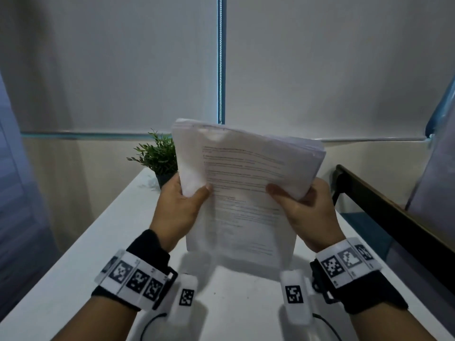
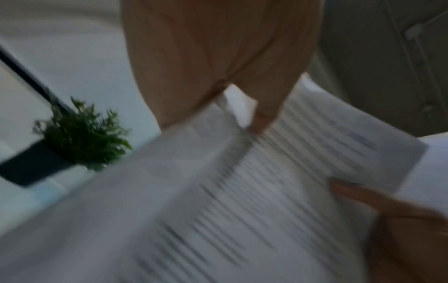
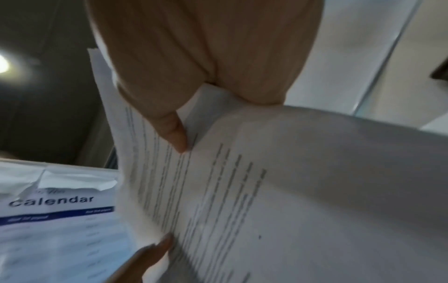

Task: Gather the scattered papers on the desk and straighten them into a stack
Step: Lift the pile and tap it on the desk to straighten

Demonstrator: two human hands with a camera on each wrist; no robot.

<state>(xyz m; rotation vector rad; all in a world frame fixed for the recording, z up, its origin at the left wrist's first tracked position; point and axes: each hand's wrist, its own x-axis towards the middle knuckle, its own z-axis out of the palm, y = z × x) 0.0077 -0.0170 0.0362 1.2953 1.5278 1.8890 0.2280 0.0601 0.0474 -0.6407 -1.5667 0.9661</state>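
Observation:
A thick stack of white printed papers (image 1: 241, 193) stands upright on its lower edge on the white desk (image 1: 73, 267), its top bent away from me. My left hand (image 1: 182, 200) grips the stack's left side, thumb on the front sheet. My right hand (image 1: 300, 200) grips the right side the same way. In the left wrist view the left hand's thumb (image 2: 261, 118) lies on the blurred printed sheet (image 2: 242, 201). The right wrist view shows the right thumb (image 3: 174, 132) on the text page (image 3: 242, 191). The fingers behind the stack are hidden.
A small green potted plant (image 1: 157, 156) stands at the desk's far end, just left of the stack. A dark-framed chair or rack (image 1: 384, 212) flanks the desk on the right. A calendar sheet (image 3: 53, 210) shows in the right wrist view. Blinds hang behind the desk.

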